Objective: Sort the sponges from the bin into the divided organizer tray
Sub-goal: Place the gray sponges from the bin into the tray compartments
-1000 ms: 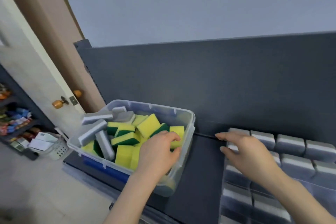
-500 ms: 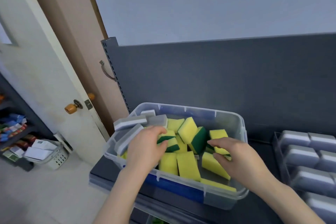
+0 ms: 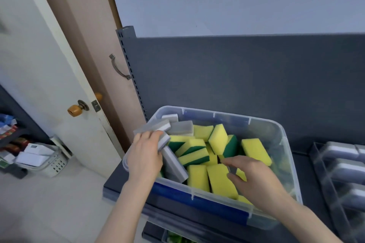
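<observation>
A clear plastic bin [image 3: 284,136] on the dark shelf holds several yellow-and-green sponges [image 3: 217,139] and a few grey-and-white sponges [image 3: 182,127] at its left end. My left hand [image 3: 146,154] is at the bin's left edge, fingers wrapped on a grey sponge [image 3: 165,141]. Over the yellow sponges in the bin's middle hovers my right hand [image 3: 250,177], fingers spread and holding nothing. The divided organizer tray [image 3: 324,173] shows at the right edge, with grey sponges [image 3: 341,150] in its compartments.
The dark shelf back panel [image 3: 237,75] rises behind the bin. A white door with a brown knob [image 3: 75,109] stands left. On the floor at lower left sits a white basket [image 3: 39,161] by a low rack of goods.
The view has swung left, so the bin is now central and the tray at the edge. My right hand came from the tray into the bin. My left hand shifted left onto a grey sponge.
</observation>
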The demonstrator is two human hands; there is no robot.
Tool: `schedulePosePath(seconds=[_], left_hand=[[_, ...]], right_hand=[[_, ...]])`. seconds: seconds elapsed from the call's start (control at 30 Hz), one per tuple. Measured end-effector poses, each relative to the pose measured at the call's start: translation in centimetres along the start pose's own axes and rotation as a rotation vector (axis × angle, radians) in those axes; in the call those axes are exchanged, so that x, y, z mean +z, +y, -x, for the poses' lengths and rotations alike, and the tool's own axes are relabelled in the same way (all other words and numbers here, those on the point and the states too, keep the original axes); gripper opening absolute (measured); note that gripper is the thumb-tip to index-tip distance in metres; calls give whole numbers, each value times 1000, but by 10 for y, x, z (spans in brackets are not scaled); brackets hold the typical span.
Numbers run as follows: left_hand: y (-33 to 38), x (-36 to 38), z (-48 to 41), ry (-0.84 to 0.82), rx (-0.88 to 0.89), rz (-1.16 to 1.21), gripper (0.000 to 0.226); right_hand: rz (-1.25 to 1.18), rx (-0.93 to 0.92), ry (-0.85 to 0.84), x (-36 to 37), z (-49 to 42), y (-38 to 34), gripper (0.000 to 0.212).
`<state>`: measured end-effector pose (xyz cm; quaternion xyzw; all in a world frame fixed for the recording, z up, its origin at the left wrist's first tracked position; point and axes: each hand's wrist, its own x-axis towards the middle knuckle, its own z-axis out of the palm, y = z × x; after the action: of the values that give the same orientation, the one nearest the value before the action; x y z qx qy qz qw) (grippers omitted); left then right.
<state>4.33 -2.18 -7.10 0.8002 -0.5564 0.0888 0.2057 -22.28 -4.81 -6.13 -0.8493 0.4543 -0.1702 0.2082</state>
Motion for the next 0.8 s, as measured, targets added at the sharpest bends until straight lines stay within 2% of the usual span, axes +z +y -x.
schedulePosePath(seconds=[0.13, 0.2, 0.27, 0.37, 0.47, 0.53, 0.67, 0.8], left_hand=[[-3, -14, 6, 26, 1, 68, 54], [-2, -30, 6, 107, -7, 201, 52], [5, -44, 4, 141, -49, 435, 49], [29, -51, 5, 21, -120, 864, 48], [49, -42, 12, -172, -180, 1128, 49], [59, -32, 18, -238, -189, 1189, 48], [74, -13, 28, -323, -214, 1236, 47], [86, -4, 33, -331, -111, 1051, 44]], right_hand=[[-23, -47, 12, 1, -10, -6, 37], [-43, -54, 18, 1, -14, -7, 36], [-69, -58, 16, -1, -18, -6, 36], [-154, -55, 33, -6, -24, -6, 36], [-323, -7, 101, -12, -30, -6, 35], [-464, 19, 148, -16, -33, -4, 34], [-654, 63, 136, -17, -38, 0, 35], [-570, 11, 81, -15, -46, 0, 33]])
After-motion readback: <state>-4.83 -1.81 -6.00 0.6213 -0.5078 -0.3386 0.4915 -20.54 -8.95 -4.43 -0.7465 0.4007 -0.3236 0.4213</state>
